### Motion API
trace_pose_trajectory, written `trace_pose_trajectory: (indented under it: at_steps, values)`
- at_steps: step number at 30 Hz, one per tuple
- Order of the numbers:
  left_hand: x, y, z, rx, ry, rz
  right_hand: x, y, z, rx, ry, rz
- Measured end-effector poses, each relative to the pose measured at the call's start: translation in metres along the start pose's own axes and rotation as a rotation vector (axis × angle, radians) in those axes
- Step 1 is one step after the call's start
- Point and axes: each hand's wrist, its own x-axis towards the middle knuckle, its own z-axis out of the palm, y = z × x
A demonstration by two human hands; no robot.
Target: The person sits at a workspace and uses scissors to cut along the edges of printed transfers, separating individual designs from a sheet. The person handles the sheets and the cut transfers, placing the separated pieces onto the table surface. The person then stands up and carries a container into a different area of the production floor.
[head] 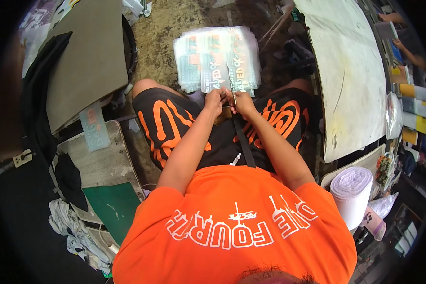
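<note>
Above my lap my left hand (216, 101) pinches the near edge of a printed translucent sheet (213, 71). Close beside it, my right hand (244, 104) grips what looks like a pair of metal scissors (230, 80). Their thin blade points away from me along the printed sheets, and the fingers cover the handles. Beyond both hands a loose stack of similar printed sheets (190, 60) fans out over the floor, bearing orange and white writing. The two hands nearly touch, and a dark strap (245, 142) runs below the right one.
A grey board (88, 67) stands at my left, a worn white board (348, 78) at my right. Another printed sheet (95, 127) rests on a worn panel (124, 156) at left. To the right are a white roll (351, 195) and a person's arm (408, 53).
</note>
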Motion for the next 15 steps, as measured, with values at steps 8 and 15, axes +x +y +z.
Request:
trace_pose_trajectory:
  at_steps: [8, 15]
  values:
    - [-0.009, 0.004, 0.010, 0.042, 0.016, 0.040, 0.014, -0.014, -0.004, 0.067, 0.003, -0.006]
    - [-0.010, 0.007, 0.009, 0.044, -0.057, 0.046, 0.033, -0.023, -0.001, 0.039, 0.059, -0.038]
